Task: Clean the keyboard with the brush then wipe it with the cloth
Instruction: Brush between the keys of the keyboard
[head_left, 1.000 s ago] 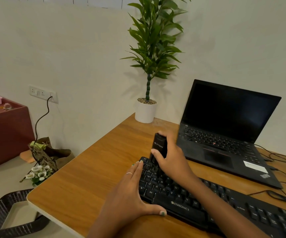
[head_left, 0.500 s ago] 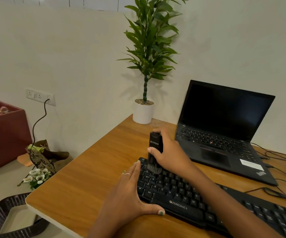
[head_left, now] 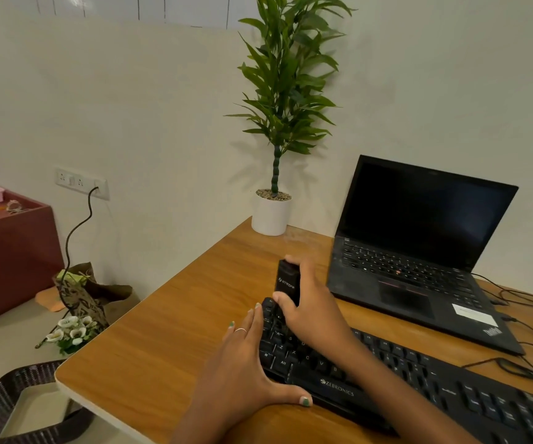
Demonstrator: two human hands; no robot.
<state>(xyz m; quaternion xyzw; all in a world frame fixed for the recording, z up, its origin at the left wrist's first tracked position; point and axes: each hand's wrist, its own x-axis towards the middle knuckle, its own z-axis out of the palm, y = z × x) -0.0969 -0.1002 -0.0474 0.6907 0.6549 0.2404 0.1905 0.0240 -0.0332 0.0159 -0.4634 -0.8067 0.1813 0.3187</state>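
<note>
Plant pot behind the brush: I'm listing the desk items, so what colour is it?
White: the plant pot is plain white, seen clearly in the head view.

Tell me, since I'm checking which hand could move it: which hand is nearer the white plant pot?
Right. The right hand, gripping the brush, is closer to the plant pot; the left hand rests farther back.

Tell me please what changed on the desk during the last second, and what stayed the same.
Little changed. The right hand keeps gripping the black brush upright and makes short strokes over the far left corner of the keyboard; the bristles, visible half a second ago, are now hidden behind the hand. The left hand stays flat against the keyboard's left end. Laptop and plant pot did not move.
</note>
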